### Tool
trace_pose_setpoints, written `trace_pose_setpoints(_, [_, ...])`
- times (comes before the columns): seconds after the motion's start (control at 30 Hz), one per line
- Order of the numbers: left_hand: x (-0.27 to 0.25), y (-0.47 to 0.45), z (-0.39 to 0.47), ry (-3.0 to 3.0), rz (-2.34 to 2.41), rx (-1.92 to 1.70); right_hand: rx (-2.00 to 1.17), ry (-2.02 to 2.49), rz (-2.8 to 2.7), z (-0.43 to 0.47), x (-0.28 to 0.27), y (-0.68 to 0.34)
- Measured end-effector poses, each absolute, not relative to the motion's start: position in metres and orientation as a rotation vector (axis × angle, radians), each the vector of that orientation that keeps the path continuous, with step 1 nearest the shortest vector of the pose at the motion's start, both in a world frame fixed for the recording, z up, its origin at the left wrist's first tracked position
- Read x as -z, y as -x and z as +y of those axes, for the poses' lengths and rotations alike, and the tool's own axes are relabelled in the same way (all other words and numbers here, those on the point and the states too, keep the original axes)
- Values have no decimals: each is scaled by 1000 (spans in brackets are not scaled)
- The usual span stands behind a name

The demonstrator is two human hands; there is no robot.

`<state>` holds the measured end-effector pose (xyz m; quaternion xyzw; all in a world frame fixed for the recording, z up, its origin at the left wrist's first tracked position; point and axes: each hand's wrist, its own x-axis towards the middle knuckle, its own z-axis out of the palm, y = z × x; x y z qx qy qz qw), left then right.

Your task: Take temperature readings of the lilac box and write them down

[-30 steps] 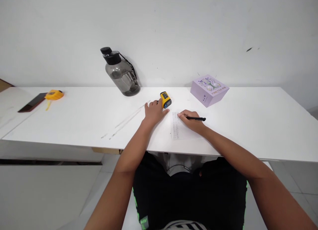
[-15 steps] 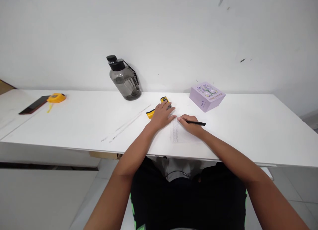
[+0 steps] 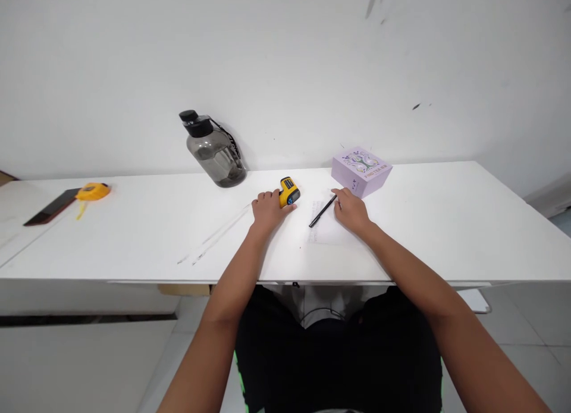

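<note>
My left hand (image 3: 266,212) is closed round the handle of a yellow and black infrared thermometer (image 3: 289,191), whose small display faces me; part of the handle is hidden under the fingers. A sheet of paper (image 3: 332,230) with rows of handwriting lies on the table to the right. Across it slants a black pen (image 3: 322,212), its clip end toward the lower left. My right hand (image 3: 352,212) rests at the paper's right side, thumb and forefinger apart around the pen's upper end.
Behind my right hand stands a lilac tea box (image 3: 361,172). A grey water bottle (image 3: 217,157) with a black cap is near the wall. Far left on the white table (image 3: 428,234) lie a yellow tape measure (image 3: 93,191) and a dark flat piece (image 3: 51,207).
My left hand has gone from lying over the thermometer to gripping its handle, and the thermometer has turned. The pen has swung from writing position down onto the paper, clip end toward me.
</note>
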<state>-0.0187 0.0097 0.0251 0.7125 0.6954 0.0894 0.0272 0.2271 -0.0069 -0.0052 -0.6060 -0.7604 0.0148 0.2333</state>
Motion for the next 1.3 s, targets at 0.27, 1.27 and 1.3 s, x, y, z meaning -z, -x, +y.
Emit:
trace_pose_setpoints(0.27, [-25, 17, 13, -2092, 2163, -323, 247, 1614, -1670, 7, -7, -266])
trace_pose_setpoints(1.27, [-6, 6, 4, -2042, 1290, -1393, -1398, 644, -569, -9, -35, -249])
trace_pose_setpoints(1.3, [-5, 6, 3, -2099, 1286, -1392, -1415, 642, -568, -10, -33, -247])
